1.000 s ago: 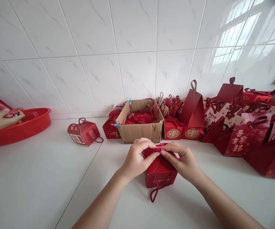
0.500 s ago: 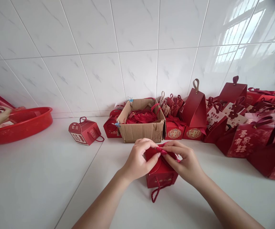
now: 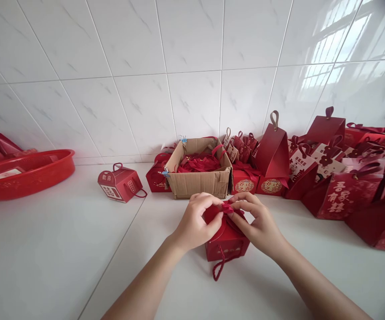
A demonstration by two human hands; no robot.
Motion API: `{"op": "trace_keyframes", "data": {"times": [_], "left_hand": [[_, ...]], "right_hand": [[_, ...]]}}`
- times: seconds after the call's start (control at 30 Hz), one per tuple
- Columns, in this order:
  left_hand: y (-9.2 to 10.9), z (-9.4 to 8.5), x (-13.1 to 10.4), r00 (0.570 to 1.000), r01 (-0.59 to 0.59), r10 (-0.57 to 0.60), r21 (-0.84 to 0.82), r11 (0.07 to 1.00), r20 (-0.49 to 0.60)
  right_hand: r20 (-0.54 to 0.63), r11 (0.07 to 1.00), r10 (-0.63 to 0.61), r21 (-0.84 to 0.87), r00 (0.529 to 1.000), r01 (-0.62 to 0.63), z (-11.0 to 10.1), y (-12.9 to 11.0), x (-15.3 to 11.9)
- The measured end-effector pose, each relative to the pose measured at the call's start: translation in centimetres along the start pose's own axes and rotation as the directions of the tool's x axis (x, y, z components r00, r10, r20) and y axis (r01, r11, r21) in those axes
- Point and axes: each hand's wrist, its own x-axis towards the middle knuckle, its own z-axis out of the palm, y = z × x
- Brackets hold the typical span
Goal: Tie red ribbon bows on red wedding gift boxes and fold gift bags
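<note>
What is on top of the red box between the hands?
A red, bow-like ribbon is on the red box, between the left hand and the right hand. Both hide parts of the top.

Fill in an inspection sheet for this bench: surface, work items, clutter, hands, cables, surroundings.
Surface: white counter, with a seam running front to back.
Work items: red box between the hands, ribbon bow on top, rope handle drooping at the front.
Clutter: cardboard box holding loose ribbons behind; small gift box and red basin to the left; many gift boxes crowded to the right.
Hands: left hand and right hand both hold the bow with their fingertips.
Cables: nothing seen.
Surroundings: tiled wall with a window reflection at upper right.
</note>
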Motion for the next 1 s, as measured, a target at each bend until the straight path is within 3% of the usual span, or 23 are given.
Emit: {"op": "trace_keyframes", "data": {"times": [0.23, 0.4, 0.5, 0.67, 0.93, 1.0], "left_hand": [[0.3, 0.0, 0.2, 0.999, 0.039, -0.040, 0.024, 0.999, 0.004], [0.0, 0.1, 0.1, 0.995, 0.097, -0.096, 0.032, 0.995, -0.022], [-0.1, -0.2, 0.1, 0.992, 0.122, -0.121, 0.028, 0.992, -0.029], [0.3, -1.0, 0.3, 0.997, 0.031, -0.028, -0.035, 0.999, 0.073], [-0.7, -0.8, 0.3, 0.989, 0.141, -0.137, -0.094, 0.985, 0.058], [-0.7, -0.8, 0.3, 0.985, 0.168, -0.160, -0.130, 0.977, 0.071]], "right_hand": [[0.155, 0.955, 0.173, 0.215, 0.973, -0.204, -0.4, -0.4, 0.0], [0.260, 0.897, 0.197, 0.342, 0.945, -0.281, -0.2, -0.8, -0.1], [0.254, 0.874, 0.194, 0.393, 0.948, -0.284, -0.1, -0.9, 0.0], [0.234, 0.871, 0.169, 0.420, 0.957, -0.256, -0.2, -0.6, 0.2], [0.206, 0.905, 0.150, 0.365, 0.967, -0.218, -0.3, -0.4, 0.2], [0.148, 0.930, 0.142, 0.320, 0.979, -0.183, -0.6, -0.3, 0.3]]}}
